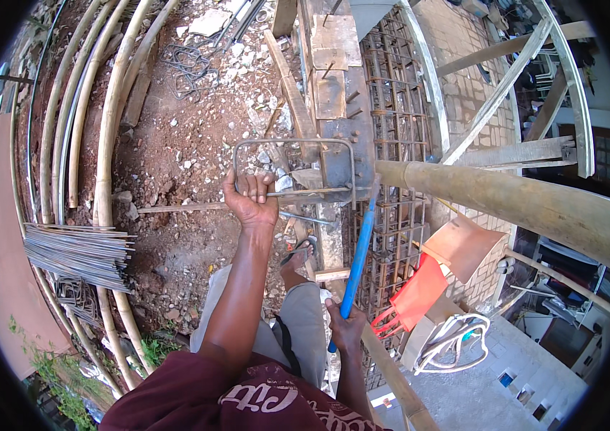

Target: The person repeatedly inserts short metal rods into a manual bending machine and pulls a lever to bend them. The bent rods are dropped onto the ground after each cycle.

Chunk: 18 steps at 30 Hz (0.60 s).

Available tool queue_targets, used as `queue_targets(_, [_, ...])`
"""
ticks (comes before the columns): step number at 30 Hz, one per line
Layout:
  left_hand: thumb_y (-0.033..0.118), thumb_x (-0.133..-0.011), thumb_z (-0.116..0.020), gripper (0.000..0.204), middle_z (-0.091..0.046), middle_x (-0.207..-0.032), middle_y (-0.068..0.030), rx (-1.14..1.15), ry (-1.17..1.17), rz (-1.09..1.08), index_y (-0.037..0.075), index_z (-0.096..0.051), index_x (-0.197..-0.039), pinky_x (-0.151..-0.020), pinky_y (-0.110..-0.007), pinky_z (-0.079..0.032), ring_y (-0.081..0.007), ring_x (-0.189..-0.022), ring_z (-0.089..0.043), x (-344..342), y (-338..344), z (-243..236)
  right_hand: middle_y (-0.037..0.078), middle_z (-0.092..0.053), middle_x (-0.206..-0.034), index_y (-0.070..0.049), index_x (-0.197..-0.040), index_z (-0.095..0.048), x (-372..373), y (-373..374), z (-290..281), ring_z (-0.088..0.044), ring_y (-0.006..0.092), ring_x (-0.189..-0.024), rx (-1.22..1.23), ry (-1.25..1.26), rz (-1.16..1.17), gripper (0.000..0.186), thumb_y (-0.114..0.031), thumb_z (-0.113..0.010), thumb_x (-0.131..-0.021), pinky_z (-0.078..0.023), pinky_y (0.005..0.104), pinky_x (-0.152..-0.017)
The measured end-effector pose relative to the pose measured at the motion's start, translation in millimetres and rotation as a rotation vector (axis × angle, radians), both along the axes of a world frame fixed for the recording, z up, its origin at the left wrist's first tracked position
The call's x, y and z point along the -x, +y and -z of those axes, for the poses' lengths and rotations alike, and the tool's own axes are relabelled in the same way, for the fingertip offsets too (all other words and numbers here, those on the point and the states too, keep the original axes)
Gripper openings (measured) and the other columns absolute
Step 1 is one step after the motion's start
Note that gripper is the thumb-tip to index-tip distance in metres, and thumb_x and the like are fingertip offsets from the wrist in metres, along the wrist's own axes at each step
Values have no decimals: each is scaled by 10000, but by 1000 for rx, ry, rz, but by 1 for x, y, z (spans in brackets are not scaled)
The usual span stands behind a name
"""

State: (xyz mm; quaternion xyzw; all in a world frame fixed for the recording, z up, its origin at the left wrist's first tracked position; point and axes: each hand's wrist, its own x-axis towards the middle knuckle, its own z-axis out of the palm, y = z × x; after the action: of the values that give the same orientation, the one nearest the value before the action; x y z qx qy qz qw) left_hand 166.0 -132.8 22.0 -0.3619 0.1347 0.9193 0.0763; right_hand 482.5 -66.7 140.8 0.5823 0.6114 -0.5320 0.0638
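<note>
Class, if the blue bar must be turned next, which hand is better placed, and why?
Probably the right hand: it grips the blue bar near its lower end, whereas the left hand is occupied, holding the bent metal frame.

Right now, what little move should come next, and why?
Perhaps swing the blue tool gently: the right hand grips it, its far end sits close to the bent metal rod, and the left hand holds that rod.
</note>
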Motion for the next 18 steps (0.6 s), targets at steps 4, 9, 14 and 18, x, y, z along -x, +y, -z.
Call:
queue_targets(4, [356,-1070,-536,578,-240,-470,27,109,-6,-13,221,-294,-563,-618,-353,-469,-141,-395,-217,11,5,10,-29,-563,-655,-22,-787,-687,-14,37,-11,-498,72,-616,-27,27,-176,316,-232,-830,-976,-405,309,-564])
queue_targets(9, [382,-1078,-544,520,-279,-512,34,200,35,171,203,-357,-627,-628,-341,-468,-127,-423,-253,10,-4,19,-33,-529,-682,-16,-880,-722,-29,132,0,-494,81,-650,-164,41,-182,345,-327,-842,-969,-410,309,-597])
queue_targets(14, [447,-1068,-702,481,-288,-587,91,664,69,625,203,-434,-752,-470,-243,-275,-53,-472,-259,45,-27,19,43,-575,-612,-39,-828,-749,-25,250,9,-531,138,-589,-274,-175,-549,524,-548,-804,-941,-439,389,-595])
queue_targets(18, [466,-1032,-754,485,-299,-603,103,770,65,717,220,-439,-757,-442,-267,-202,-51,-484,-247,60,-30,22,92,-602,-612,-67,-811,-763,-6,313,12,-576,224,-577,-368,-187,-786,524,-577,-797,-923,-457,431,-607])
